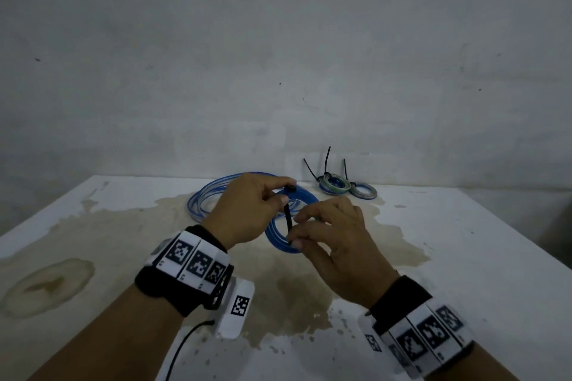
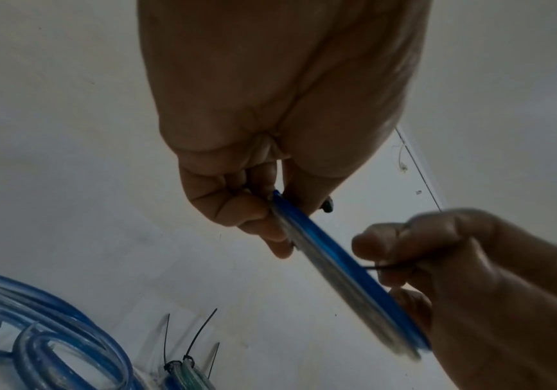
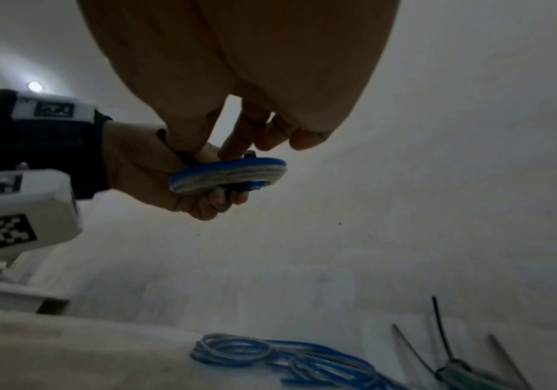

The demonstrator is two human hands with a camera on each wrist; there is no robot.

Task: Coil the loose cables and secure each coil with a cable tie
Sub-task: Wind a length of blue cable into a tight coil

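Note:
A tight blue cable coil (image 1: 280, 240) (image 2: 343, 266) (image 3: 230, 174) is held in the air above the table. My left hand (image 1: 263, 204) (image 2: 263, 211) (image 3: 170, 174) grips its far rim, fingers curled round the strands. A black cable tie (image 1: 288, 216) (image 2: 387, 267) runs across the coil from the left hand's fingers. My right hand (image 1: 312, 226) (image 2: 437, 264) (image 3: 236, 142) pinches the tie's lower end between thumb and fingers. Loose blue cable (image 1: 210, 195) (image 2: 53, 343) (image 3: 287, 361) lies on the table behind the left hand.
Two small tied coils (image 1: 335, 185) (image 2: 183, 369) (image 3: 457, 372) with upright black tie tails lie at the table's back edge near the wall. The white table (image 1: 464, 241) is stained brown in the middle. A thin black wire (image 1: 185, 346) hangs from the left wrist.

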